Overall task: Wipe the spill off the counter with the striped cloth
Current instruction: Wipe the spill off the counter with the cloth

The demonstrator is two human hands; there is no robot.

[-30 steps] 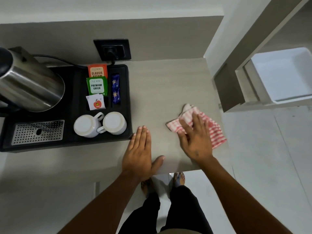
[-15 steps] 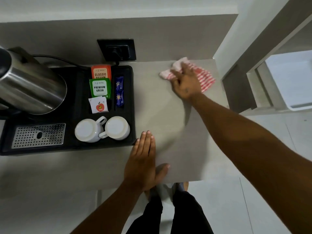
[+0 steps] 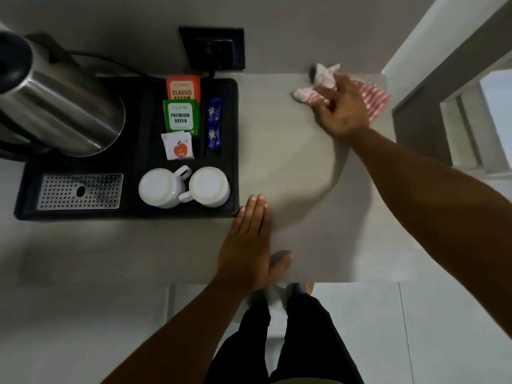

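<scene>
The red-and-white striped cloth [image 3: 372, 99] lies bunched at the far right corner of the pale counter [image 3: 291, 162], against the back wall. My right hand [image 3: 342, 109] presses down on it, fingers curled into the fabric, arm stretched across the counter. My left hand [image 3: 246, 245] rests flat on the counter near its front edge, fingers together, holding nothing, its fingertips next to the tray's corner. I cannot make out any spill on the surface.
A black tray [image 3: 133, 214] on the left holds a steel kettle [image 3: 55, 106], two upturned white cups [image 3: 184, 187], tea sachets [image 3: 181, 115] and a metal drip grid [image 3: 80, 191]. A wall socket [image 3: 212, 48] sits behind. The counter ends at a wall edge [image 3: 432, 65] on the right.
My right hand swept the cloth from the front right of the counter up to the far right corner, and now curls into it. My left hand stayed planted.
</scene>
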